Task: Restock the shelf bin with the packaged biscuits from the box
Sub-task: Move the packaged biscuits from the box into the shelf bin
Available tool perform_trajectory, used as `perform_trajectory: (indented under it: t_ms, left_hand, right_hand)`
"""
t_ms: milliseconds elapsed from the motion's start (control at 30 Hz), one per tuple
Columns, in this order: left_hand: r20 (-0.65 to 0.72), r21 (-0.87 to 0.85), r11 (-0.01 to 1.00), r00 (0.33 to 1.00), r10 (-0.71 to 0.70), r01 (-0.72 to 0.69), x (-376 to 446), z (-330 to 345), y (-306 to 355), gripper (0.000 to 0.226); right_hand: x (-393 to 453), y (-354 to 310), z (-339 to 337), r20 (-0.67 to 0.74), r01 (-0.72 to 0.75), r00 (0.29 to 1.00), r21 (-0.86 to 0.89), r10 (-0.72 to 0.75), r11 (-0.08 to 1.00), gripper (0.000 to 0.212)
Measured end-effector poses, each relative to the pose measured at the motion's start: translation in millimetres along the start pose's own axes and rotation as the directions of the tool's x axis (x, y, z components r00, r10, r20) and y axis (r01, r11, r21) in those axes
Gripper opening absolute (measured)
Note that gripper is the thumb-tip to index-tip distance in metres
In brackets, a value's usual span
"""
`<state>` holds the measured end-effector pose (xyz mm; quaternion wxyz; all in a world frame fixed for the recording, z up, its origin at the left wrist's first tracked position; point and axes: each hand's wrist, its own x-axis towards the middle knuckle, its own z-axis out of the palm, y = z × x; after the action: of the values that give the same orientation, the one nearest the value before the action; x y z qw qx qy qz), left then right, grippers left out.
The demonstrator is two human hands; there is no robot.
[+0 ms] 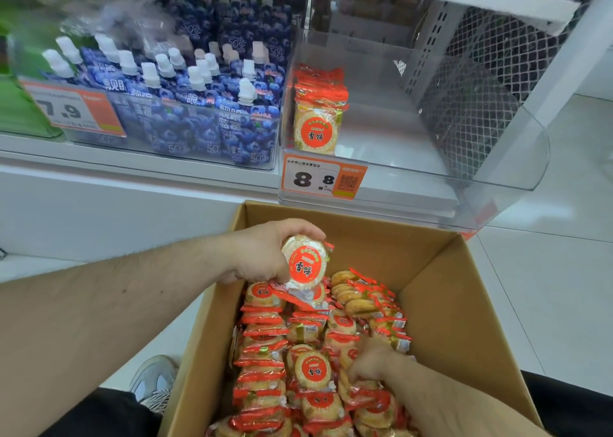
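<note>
1. The left hand [265, 254] is lifted above the far-left corner of the box, its fingers curled over the top of a biscuit packet [306, 262] and the thumb under it; the round red label faces the camera.
2. The held packet sits at about 3 o'clock from the left palm, clear of the packets below it.
3. The right hand [371, 360] is down inside the box [464, 304], at about 5 o'clock from the left hand, its fingers curled into the packed biscuits [265, 353] and closing on a biscuit packet there; how many it holds cannot be told.
4. The packed biscuits fill the box floor in rows, mostly standing on edge, with a few lying loose near the far wall.
5. At 12 o'clock from the left hand, the clear shelf bin [497, 157] holds a short row of shelved packets [316, 118] against its left wall.
6. A price tag [321, 179] hangs on the bin's front.
7. At 10 o'clock, a neighbouring bin holds blue pouches [199, 104] with white caps.
8. A grey shoe [154, 382] shows on the floor left of the box.
</note>
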<state>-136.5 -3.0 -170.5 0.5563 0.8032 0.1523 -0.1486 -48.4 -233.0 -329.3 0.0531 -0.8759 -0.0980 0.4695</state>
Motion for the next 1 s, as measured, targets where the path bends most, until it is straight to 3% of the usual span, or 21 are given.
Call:
perform_trajectory:
  t_ms: [67,133,233,300,500,667,800,1000]
  left_hand:
    - [-0.042,0.032,0.999,0.999,0.003,-0.001,-0.9,0.0,0.1,0.081]
    - [-0.088,0.042,0.999,0.996,0.006,-0.002,-0.9,-1.8,-1.1,0.081]
    - [-0.123,0.011,0.999,0.992,0.035,-0.034,-0.8,-7.3,-1.7,0.082]
    - [-0.122,-0.022,0.997,0.990,0.071,-0.074,-2.7,-9.6,2.1,0.082]
    - [-0.078,-0.171,0.970,0.984,0.161,-0.172,-9.6,-6.5,15.4,0.085]
    - [-0.040,-0.319,0.914,0.967,0.250,-0.250,-11.5,-1.5,24.4,0.102]
    - [-0.030,-0.399,0.866,0.948,0.316,-0.301,-16.0,1.2,32.5,0.111]
    - [-0.098,-0.512,0.786,0.932,0.348,-0.347,-25.8,4.2,44.7,0.098]
  right_hand:
    - [-2.9,1.5,-3.7,-0.070,-0.037,0.997,0.072,0.042,0.997,0.047]
    - [-15.0,-8.8,-13.7,-0.218,0.016,0.975,0.262,0.043,0.965,0.068]
    - [-42.8,-28.4,-29.4,-0.501,0.277,0.864,0.381,-0.055,0.882,0.072]
    - [-65.5,-41.3,-38.4,-0.596,0.471,0.782,0.372,-0.182,0.800,0.071]
    - [-130.0,-66.6,-58.7,-0.693,0.702,0.638,0.346,-0.335,0.622,0.076]
    - [-154.8,-78.2,-65.4,-0.741,0.746,0.567,0.276,-0.359,0.606,0.074]
    - [-162.7,-83.7,-70.7,-0.749,0.740,0.552,0.237,-0.367,0.630,0.082]
    - [-181.7,-84.8,-81.1,-0.708,0.699,0.546,0.091,-0.448,0.709,0.089]
